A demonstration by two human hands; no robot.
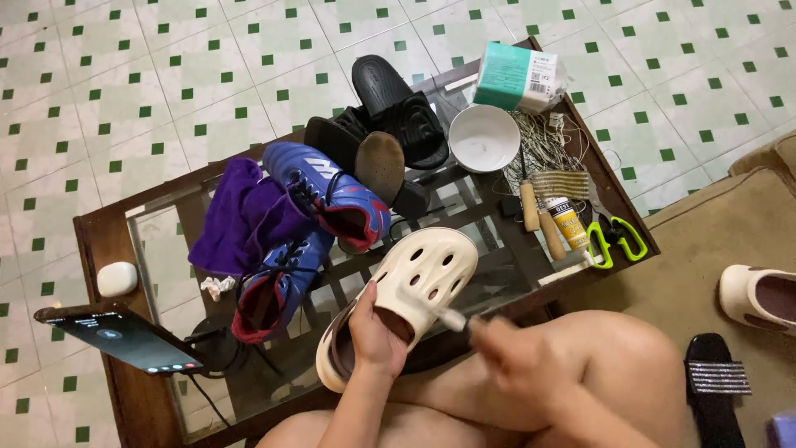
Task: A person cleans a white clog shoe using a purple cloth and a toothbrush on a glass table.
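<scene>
Left hand [377, 332] gripping, right hand [510, 361] (blurred) closed.

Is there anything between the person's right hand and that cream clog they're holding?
Nothing visible blocks it. The left hand grips the cream clog at its opening, above the glass table. The right hand, blurred, is beside the clog's side, with a small pale stick-like thing reaching toward it; what it is cannot be told.

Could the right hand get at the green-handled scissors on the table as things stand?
Probably yes. The right hand is blurred and seems to grip a small tool, but the green-handled scissors lie uncovered at the near right of the glass table, with nothing between them.
</scene>
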